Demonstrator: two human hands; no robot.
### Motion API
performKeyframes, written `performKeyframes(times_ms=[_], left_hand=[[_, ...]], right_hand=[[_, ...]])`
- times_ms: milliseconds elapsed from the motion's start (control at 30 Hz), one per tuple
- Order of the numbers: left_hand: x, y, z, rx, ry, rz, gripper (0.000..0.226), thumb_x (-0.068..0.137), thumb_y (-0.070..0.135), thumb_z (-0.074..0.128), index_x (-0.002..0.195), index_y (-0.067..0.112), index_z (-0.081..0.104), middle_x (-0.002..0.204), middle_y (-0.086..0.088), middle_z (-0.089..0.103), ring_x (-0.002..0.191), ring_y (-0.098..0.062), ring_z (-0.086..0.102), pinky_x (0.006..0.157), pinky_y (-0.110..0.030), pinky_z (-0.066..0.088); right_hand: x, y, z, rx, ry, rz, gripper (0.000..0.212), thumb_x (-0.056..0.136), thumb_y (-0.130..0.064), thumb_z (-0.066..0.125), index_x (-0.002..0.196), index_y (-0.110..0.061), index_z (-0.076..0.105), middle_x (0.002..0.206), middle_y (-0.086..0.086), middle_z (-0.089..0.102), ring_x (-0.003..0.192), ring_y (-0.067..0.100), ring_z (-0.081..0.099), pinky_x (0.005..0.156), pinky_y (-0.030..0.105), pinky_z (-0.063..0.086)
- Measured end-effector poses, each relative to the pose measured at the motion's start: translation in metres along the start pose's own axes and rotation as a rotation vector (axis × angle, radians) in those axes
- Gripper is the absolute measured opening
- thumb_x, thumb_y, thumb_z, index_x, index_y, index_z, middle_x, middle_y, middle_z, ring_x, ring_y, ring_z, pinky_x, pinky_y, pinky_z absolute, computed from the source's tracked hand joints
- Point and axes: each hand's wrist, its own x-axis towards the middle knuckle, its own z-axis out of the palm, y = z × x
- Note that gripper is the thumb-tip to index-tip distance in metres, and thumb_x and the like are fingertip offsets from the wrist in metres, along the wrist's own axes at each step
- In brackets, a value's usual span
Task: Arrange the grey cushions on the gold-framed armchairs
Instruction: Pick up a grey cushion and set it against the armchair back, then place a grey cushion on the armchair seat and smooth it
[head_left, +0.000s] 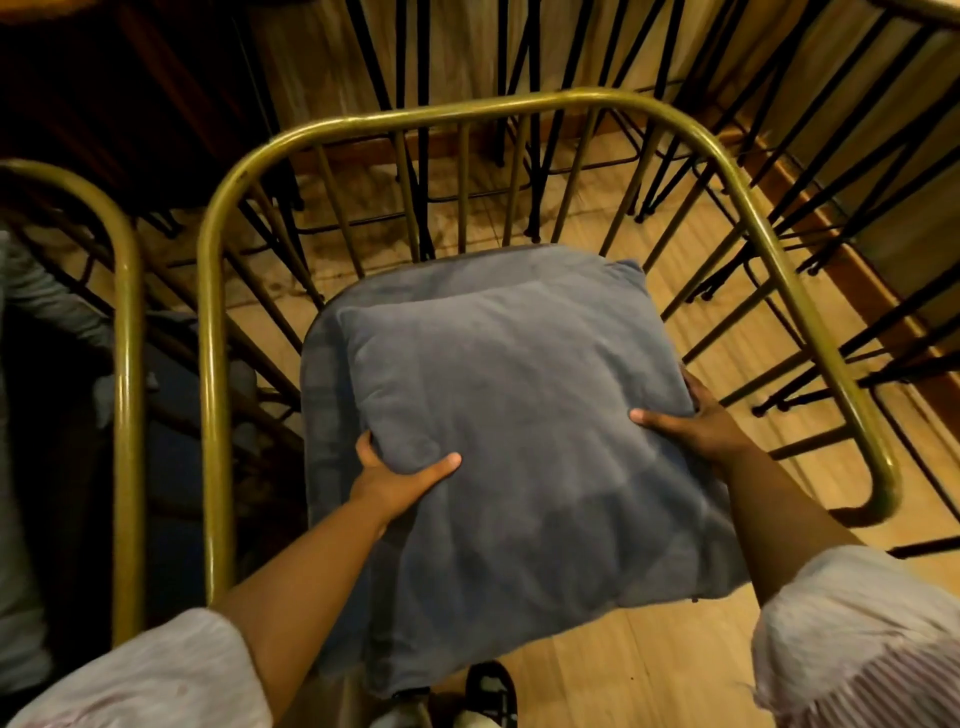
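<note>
A square grey velvety cushion (519, 426) lies over the seat of a gold-framed metal armchair (447, 117), resting on the chair's grey padded seat pad (324, 415), whose edge shows along the cushion's left and far sides. The near edge of the cushion hangs out past the front of the seat toward the camera. The left hand (395, 480) grips the cushion's left edge, thumb laid on top of the fabric and the fingers curled under it, so the hand is pressed together on the cushion. The right hand (698, 423) holds the right edge the same way, thumb pointing inward across the top surface and the remaining fingers wrapped around the side (their tips are hidden beneath the fabric). Both forearms come in from the bottom of the view, with pale striped sleeves (857, 634) pushed up near the elbows. The armchair's curved gold top rail wraps around the back and both sides of the seat, with thin gold spindles running down to it. Just to the left stands a second gold-framed armchair (124, 332), only partly in view. Behind the chairs, black metal stool legs (415, 104) stand on a light wooden floor (649, 670). A dark shoe (491, 688) shows at the bottom edge, below the cushion
</note>
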Motion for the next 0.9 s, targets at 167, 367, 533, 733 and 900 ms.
performKeyframes(times_ms=[167, 367, 533, 733, 900], left_hand=[[-0.003, -0.001, 0.000, 0.043, -0.001, -0.014, 0.143, 0.033, 0.064, 0.082, 0.148, 0.030, 0.005, 0.153, -0.006, 0.032, 0.135, -0.032, 0.041, 0.112, -0.045, 0.035], [-0.003, -0.007, 0.000, 0.084, -0.040, -0.062, 0.155, 0.020, 0.071, 0.073, 0.150, 0.028, 0.001, 0.156, -0.006, 0.027, 0.139, -0.032, 0.036, 0.113, -0.046, 0.033], [0.001, -0.002, 0.006, 0.127, -0.057, -0.060, 0.159, 0.024, 0.075, 0.070, 0.152, 0.019, -0.005, 0.159, -0.009, 0.019, 0.144, -0.033, 0.027, 0.117, -0.045, 0.027], [-0.036, 0.021, -0.012, 0.076, -0.050, 0.113, 0.115, 0.062, 0.048, 0.077, 0.151, 0.013, 0.012, 0.149, -0.015, 0.041, 0.135, -0.031, 0.044, 0.109, -0.043, 0.039], [-0.088, 0.045, -0.074, 0.054, 0.146, 0.329, 0.067, 0.087, 0.023, 0.064, 0.144, 0.006, 0.033, 0.141, -0.012, 0.048, 0.131, -0.027, 0.048, 0.108, -0.034, 0.038]], right_hand=[[-0.006, -0.001, -0.003, -0.029, 0.003, -0.002, 0.105, 0.056, -0.052, 0.083, 0.145, -0.034, 0.031, 0.152, -0.002, 0.036, 0.138, 0.026, 0.036, 0.109, 0.039, 0.032], [-0.001, 0.007, 0.006, -0.084, 0.042, -0.011, 0.100, 0.065, -0.045, 0.082, 0.148, -0.031, 0.027, 0.153, 0.001, 0.035, 0.139, 0.027, 0.035, 0.112, 0.042, 0.030], [-0.005, 0.013, 0.025, -0.143, 0.153, -0.004, 0.097, 0.074, -0.054, 0.071, 0.151, -0.022, 0.022, 0.156, 0.006, 0.030, 0.141, 0.031, 0.032, 0.115, 0.043, 0.028], [-0.028, -0.016, 0.079, -0.223, 0.279, -0.180, 0.061, 0.087, -0.035, 0.062, 0.137, -0.004, 0.047, 0.145, 0.020, 0.044, 0.136, 0.035, 0.039, 0.115, 0.044, 0.028], [-0.066, -0.090, 0.156, -0.135, 0.112, -0.350, 0.040, 0.088, -0.010, 0.063, 0.123, 0.009, 0.056, 0.127, 0.029, 0.056, 0.122, 0.040, 0.051, 0.107, 0.035, 0.033]])
